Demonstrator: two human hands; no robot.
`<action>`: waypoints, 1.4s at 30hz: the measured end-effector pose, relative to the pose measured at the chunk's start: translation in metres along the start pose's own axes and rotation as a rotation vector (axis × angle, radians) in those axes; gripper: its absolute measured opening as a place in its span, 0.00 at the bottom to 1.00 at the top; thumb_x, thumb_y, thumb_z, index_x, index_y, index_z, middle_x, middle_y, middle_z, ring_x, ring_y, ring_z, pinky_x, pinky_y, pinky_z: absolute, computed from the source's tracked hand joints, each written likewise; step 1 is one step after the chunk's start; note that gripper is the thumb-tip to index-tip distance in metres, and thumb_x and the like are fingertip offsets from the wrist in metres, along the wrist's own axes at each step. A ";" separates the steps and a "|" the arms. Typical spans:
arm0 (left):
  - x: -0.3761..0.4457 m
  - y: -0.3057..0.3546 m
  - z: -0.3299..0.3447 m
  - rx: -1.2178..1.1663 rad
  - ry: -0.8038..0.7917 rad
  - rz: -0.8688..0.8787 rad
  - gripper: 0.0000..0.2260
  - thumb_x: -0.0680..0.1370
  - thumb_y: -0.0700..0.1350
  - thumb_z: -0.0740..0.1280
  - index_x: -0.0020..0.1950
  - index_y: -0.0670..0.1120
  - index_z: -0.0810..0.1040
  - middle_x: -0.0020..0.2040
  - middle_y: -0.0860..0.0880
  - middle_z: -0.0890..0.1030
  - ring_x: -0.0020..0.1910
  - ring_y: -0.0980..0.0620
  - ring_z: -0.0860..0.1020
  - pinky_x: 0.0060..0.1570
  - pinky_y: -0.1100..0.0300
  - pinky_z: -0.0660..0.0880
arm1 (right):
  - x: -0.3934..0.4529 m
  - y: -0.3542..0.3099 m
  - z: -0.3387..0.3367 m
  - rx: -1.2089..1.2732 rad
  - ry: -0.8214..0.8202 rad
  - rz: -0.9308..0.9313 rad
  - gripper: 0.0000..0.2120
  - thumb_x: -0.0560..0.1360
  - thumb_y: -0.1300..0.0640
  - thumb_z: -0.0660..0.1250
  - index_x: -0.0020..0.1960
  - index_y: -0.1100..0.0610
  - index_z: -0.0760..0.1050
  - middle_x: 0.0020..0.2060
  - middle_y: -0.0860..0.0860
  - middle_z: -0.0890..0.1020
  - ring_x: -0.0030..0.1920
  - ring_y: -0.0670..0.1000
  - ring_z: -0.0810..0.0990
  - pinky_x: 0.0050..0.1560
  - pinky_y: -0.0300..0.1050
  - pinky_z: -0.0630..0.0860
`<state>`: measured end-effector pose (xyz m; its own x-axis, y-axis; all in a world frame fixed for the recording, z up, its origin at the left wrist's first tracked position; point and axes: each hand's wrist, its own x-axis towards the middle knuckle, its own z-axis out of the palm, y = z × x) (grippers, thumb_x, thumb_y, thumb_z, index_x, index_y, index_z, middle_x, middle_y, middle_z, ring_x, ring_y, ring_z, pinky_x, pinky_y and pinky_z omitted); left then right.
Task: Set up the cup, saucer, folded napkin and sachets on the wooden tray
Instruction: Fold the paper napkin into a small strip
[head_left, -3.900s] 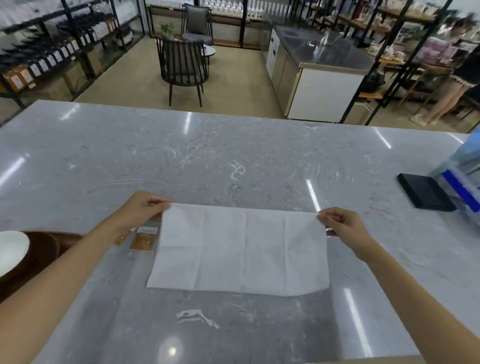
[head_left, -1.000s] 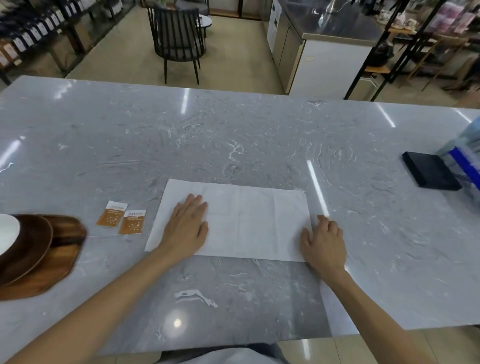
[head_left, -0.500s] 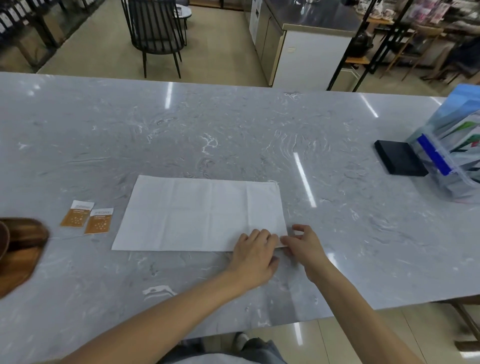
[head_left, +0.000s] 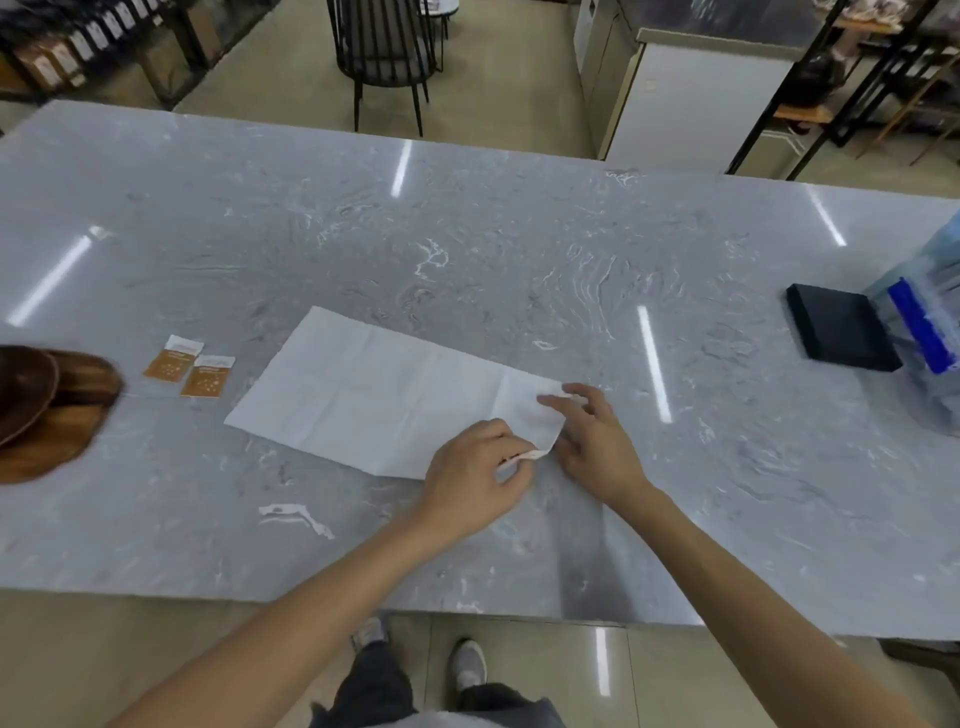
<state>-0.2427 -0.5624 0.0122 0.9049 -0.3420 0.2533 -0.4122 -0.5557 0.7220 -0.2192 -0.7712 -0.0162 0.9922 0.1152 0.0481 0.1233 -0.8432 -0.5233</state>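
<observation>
A shop-like room with a beige tiled floor, dark metal shelving and a black spindle-back chair (head_left: 382, 49) lies beyond a wide grey marble tabletop (head_left: 467, 234) streaked with white veins and strips of reflected light. On it, near the middle, a white rectangular paper napkin (head_left: 384, 395) lies flat, set at a slant, with faint crease lines across it. Its right end is lifted off the surface. The left hand (head_left: 475, 480) pinches the near right corner of the napkin between thumb and curled fingers, the paper edge showing at the fingertips. The right hand (head_left: 592, 441) sits just beside it, its fingers loosely spread, the forefinger and thumb touching the raised right end of the napkin; whether it truly grips the paper cannot be told. Both bare forearms reach in from the lower edge.

Left of the napkin, close but apart from it, two small orange-brown sachets with white tops (head_left: 189, 366) lie side by side, touching each other. Further left, at the frame edge, a dark wooden tray (head_left: 67, 426) rests on the tabletop with a dark brown round saucer (head_left: 23, 389) on it, both cut off by the frame. At the far right a flat black rectangular block (head_left: 839, 335) lies beside a clear plastic box with blue trim (head_left: 930, 332). Below the tabletop edge, dark trousers and grey shoes (head_left: 467, 665) stand on the floor.
</observation>
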 end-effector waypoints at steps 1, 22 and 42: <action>-0.005 0.002 -0.006 -0.040 0.017 0.005 0.09 0.75 0.43 0.69 0.51 0.47 0.87 0.42 0.51 0.81 0.39 0.51 0.79 0.37 0.51 0.78 | 0.005 0.002 -0.003 -0.016 0.022 -0.032 0.20 0.74 0.67 0.73 0.65 0.56 0.81 0.70 0.59 0.73 0.55 0.60 0.79 0.52 0.57 0.81; -0.159 0.013 -0.147 -0.472 0.379 -0.126 0.04 0.75 0.37 0.71 0.48 0.38 0.84 0.40 0.50 0.83 0.40 0.52 0.79 0.42 0.65 0.74 | -0.052 -0.083 -0.073 0.529 -0.098 -0.603 0.03 0.78 0.53 0.73 0.51 0.49 0.84 0.45 0.42 0.86 0.46 0.49 0.85 0.48 0.39 0.79; -0.060 -0.147 -0.138 -0.315 0.521 -0.787 0.07 0.78 0.43 0.72 0.49 0.40 0.84 0.47 0.41 0.87 0.47 0.40 0.85 0.52 0.44 0.81 | 0.108 -0.098 0.074 0.549 -0.084 0.038 0.13 0.80 0.54 0.70 0.62 0.57 0.79 0.39 0.46 0.82 0.40 0.44 0.81 0.44 0.38 0.79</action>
<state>-0.2217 -0.3555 -0.0198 0.8732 0.4550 -0.1747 0.3045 -0.2293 0.9245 -0.1256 -0.6378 -0.0226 0.9880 0.1504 -0.0354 0.0370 -0.4526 -0.8909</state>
